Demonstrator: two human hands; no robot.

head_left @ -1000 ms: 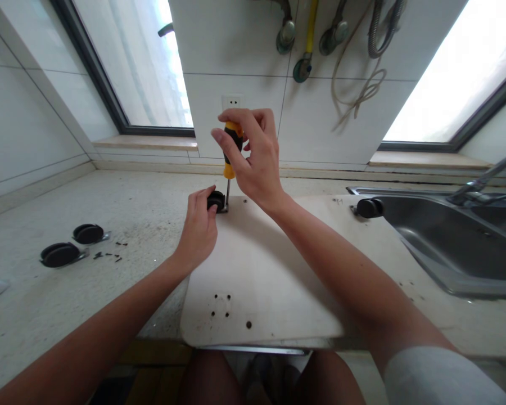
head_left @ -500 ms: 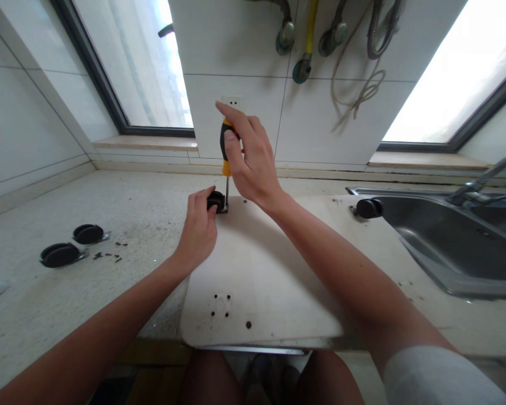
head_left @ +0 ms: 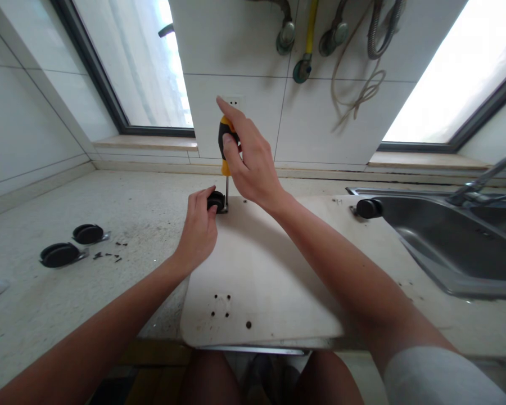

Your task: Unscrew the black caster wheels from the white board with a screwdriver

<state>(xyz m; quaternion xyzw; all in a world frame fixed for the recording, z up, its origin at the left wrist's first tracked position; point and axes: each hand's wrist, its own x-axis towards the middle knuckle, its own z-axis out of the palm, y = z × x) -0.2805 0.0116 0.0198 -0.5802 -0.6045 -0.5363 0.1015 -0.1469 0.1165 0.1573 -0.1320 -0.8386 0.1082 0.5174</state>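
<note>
My right hand (head_left: 253,154) is closed around the yellow-and-black handle of a screwdriver (head_left: 226,160), its index finger stretched past the handle's top. The screwdriver stands upright, its tip down at the metal plate of a black caster wheel (head_left: 216,200). My left hand (head_left: 200,225) grips that caster at the far left corner of a white board (head_left: 270,270). Whether a screw sits under the tip is too small to tell. Another caster (head_left: 369,208) is on the board's far right corner. The near left corner shows several small holes.
Two loose casters, one farther back (head_left: 88,233) and one nearer (head_left: 59,255), lie on the counter (head_left: 122,298) at the left, beside several small screws (head_left: 108,255). A steel sink (head_left: 438,242) adjoins the board on the right. Pipes and a socket (head_left: 234,103) are on the wall.
My right hand has shifted its grip on the screwdriver: the thumb has swung across the handle and the index finger has straightened. My left hand has stayed on the caster.
</note>
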